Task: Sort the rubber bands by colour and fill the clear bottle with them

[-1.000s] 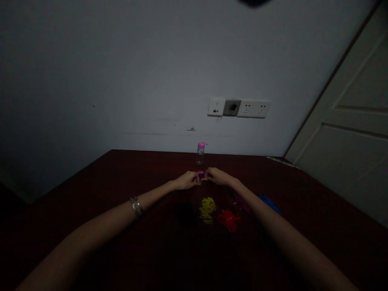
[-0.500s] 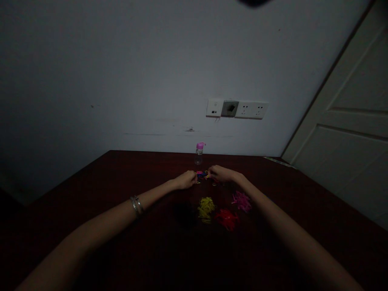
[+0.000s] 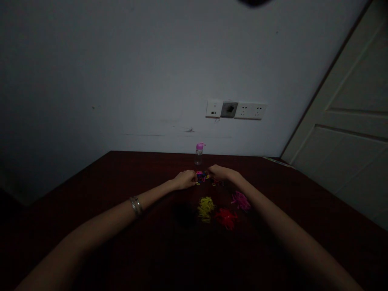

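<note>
My left hand (image 3: 185, 180) is closed with curled fingers at the left side of a small mixed pile of coloured loops (image 3: 201, 176), which look like paper clips or rubber bands. From the other side, my right hand (image 3: 217, 172) touches the same pile, its fingertips pinched together. What either hand holds is too small and dark to make out. Nearer to me lie a yellow pile (image 3: 206, 209) and a red pile (image 3: 226, 218) of similar pieces. A pink-purple pile (image 3: 241, 201) lies beside my right forearm.
Behind the mixed pile stands a clear bottle with a pink lid (image 3: 199, 153), close to the wall (image 3: 151, 81). Sockets and switches (image 3: 235, 110) are set in the wall above the dark red table (image 3: 145, 165). A white panelled door (image 3: 348, 121) is at the right.
Both hands stay at the mixed pile with only slight finger movement. A little more of the pile shows between them. The sorted piles look unchanged.
</note>
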A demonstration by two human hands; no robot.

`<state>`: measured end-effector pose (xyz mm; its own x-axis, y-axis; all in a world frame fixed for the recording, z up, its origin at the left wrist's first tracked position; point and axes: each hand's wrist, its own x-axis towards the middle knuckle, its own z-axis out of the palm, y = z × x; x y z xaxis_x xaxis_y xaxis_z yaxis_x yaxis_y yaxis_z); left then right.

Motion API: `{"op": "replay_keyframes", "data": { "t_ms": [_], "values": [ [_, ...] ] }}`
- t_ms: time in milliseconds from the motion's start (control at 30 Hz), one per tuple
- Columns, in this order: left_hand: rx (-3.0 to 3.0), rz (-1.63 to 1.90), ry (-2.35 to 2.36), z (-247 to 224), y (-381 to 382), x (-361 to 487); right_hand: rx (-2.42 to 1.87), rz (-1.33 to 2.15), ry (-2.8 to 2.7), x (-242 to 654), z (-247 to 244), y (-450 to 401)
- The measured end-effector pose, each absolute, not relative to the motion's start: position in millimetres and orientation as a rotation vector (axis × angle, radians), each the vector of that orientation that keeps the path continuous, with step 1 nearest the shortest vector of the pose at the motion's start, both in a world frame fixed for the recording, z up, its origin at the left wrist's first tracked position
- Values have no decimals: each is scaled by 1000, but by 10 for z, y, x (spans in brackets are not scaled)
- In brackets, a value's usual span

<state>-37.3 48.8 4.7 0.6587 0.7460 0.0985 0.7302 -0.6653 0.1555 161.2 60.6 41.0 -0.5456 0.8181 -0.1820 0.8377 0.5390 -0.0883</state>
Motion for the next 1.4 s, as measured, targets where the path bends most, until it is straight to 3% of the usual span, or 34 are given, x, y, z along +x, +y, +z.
{"op": "replay_keyframes", "data": {
  "t_ms": [367, 667, 1033, 1400],
  "values": [
    [2761, 186, 1233, 62, 456, -375, 1487, -198, 2649, 1629, 493, 539],
    [2851, 202, 1152, 103, 424, -314, 1439, -584, 2906, 1835, 545, 395],
    [2485, 326, 827, 302, 209, -405, 1261, -763, 2957, 1781, 384, -164],
    [2361, 329, 774, 196, 40, -375, 1206, -1019, 2939, 1774, 216, -151]
  ]
}}
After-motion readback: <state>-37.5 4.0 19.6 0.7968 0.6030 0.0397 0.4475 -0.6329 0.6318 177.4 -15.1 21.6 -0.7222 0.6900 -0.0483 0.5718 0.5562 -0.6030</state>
